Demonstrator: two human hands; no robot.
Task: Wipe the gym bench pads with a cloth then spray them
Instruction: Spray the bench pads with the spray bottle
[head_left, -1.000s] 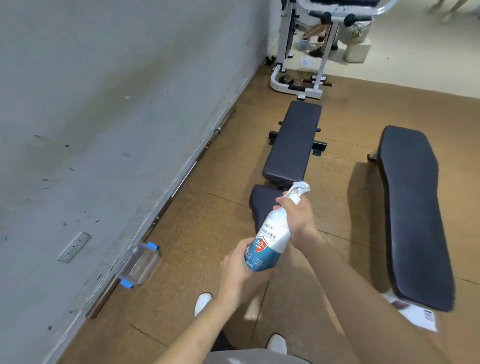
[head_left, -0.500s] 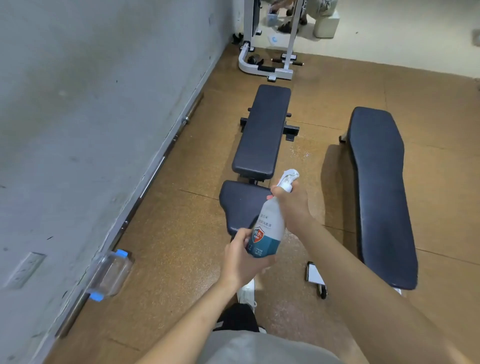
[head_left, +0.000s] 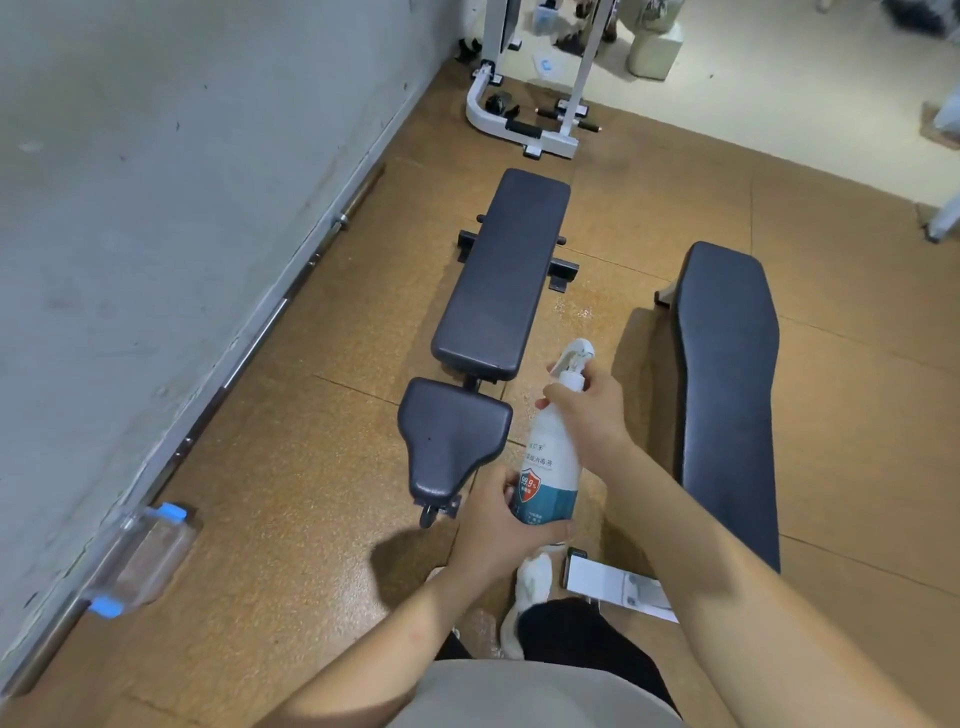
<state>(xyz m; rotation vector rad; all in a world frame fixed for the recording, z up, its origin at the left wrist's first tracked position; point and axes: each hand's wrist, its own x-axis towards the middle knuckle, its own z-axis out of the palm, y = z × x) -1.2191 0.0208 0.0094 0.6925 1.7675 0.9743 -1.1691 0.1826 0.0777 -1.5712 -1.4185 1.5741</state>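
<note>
I hold a white spray bottle (head_left: 551, 457) with a teal base and a shield label in both hands. My left hand (head_left: 498, 525) cups its bottom. My right hand (head_left: 592, 405) grips the neck just under the white trigger head, which points away from me. Just left of the bottle lies the bench's dark seat pad (head_left: 452, 441), and its long back pad (head_left: 504, 275) stretches away beyond it. A second dark bench pad (head_left: 727, 389) lies to the right of my right arm. No cloth is visible.
A grey wall (head_left: 182, 208) runs along the left, with a barbell bar (head_left: 270, 322) and a clear blue-capped container (head_left: 140, 561) at its foot. A white machine frame (head_left: 524, 124) stands at the far end. A white paper (head_left: 613, 584) lies by my foot. The floor is brown cork.
My view has tipped down and shifted, so the seat pad now shows fully beside the bottle. Both hands keep their hold, and the bottle has moved to the right of the seat pad.
</note>
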